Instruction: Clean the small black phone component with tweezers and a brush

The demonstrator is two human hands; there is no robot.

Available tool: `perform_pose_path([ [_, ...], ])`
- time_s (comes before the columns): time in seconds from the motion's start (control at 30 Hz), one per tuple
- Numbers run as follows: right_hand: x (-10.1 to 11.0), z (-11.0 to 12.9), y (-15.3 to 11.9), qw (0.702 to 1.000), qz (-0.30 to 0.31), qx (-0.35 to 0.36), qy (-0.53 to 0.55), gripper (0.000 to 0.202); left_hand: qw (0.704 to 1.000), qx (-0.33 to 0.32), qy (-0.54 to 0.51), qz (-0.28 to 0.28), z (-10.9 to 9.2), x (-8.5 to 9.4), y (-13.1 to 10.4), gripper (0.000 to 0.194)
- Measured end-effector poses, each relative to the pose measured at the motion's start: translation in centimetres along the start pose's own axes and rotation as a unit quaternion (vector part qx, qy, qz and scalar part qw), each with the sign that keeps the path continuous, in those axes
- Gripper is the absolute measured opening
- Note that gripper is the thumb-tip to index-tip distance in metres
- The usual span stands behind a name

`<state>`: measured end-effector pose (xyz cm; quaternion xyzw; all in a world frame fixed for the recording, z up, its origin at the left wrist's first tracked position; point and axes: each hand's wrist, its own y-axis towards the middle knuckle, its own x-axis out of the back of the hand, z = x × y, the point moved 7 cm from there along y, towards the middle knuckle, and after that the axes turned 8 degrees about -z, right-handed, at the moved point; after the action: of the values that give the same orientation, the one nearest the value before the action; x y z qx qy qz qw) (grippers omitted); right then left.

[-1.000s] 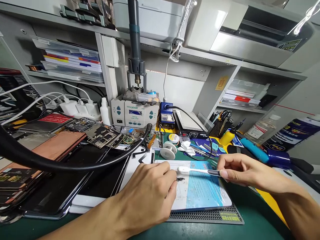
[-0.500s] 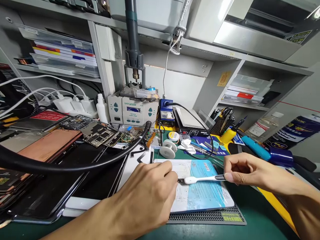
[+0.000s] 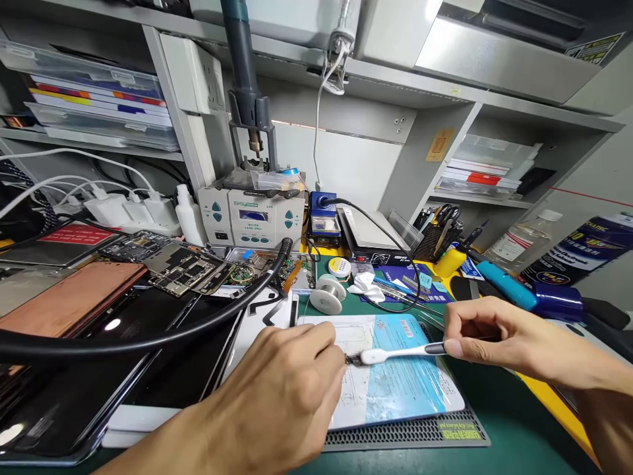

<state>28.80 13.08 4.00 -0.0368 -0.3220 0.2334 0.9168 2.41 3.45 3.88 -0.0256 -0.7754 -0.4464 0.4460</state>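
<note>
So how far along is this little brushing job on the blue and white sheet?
It looks to be mid-way. The left hand pins a tiny dark part on the blue and white sheet, and the right hand holds a white brush with its head against that part. Dark specks lie on the sheet near it, so some scrubbing looks done. Whether the part is clean is too small to tell.

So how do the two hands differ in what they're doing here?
The left hand is curled knuckles-up, pinning a small dark part with its fingertips; the right hand pinches a white brush by its dark handle, fingers extended. Left rests low on the blue-and-white sheet; right hangs beyond its edge.
</note>
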Motion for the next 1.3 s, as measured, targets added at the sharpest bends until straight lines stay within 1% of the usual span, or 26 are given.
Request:
perform_pose_path([
  [0.1,-0.1,-0.1,0.0,1.000,0.001,0.002,0.003,0.049,1.000,-0.003,0.005,-0.005,0.0,0.1,0.1,0.029],
  [0.23,-0.8,0.0,-0.1,1.000,0.024,-0.004,-0.002,0.050,1.000,-0.015,0.018,-0.010,-0.2,0.3,0.3,0.031],
  [0.43,-0.2,-0.4,-0.1,0.999,0.023,-0.019,-0.012,0.052,0.997,-0.066,0.043,0.008,-0.9,0.4,0.2,0.029],
  [0.53,-0.9,0.0,0.0,0.999,0.029,-0.020,-0.006,0.055,0.994,-0.092,0.057,0.019,-1.3,0.2,0.2,0.028],
  [0.63,-1.4,0.4,-0.1,0.999,0.032,-0.021,-0.007,0.057,0.992,-0.103,0.064,0.026,-1.5,0.1,0.1,0.028],
  [0.8,-0.9,0.3,-0.3,1.000,0.017,-0.017,-0.017,0.054,0.991,-0.112,0.066,0.039,-1.6,0.2,-0.1,0.027],
  [1.0,-1.8,0.7,-0.1,1.000,0.012,-0.006,-0.021,0.059,0.992,-0.102,0.062,0.040,-1.4,0.4,0.3,0.027],
  [1.2,-0.9,0.6,-0.8,0.999,0.013,-0.010,-0.029,0.054,0.992,-0.103,0.063,0.034,-1.6,0.5,0.0,0.027],
  [1.3,-1.2,0.6,-0.7,0.999,0.014,-0.007,-0.028,0.053,0.992,-0.104,0.058,0.030,-1.7,0.5,0.0,0.029],
])
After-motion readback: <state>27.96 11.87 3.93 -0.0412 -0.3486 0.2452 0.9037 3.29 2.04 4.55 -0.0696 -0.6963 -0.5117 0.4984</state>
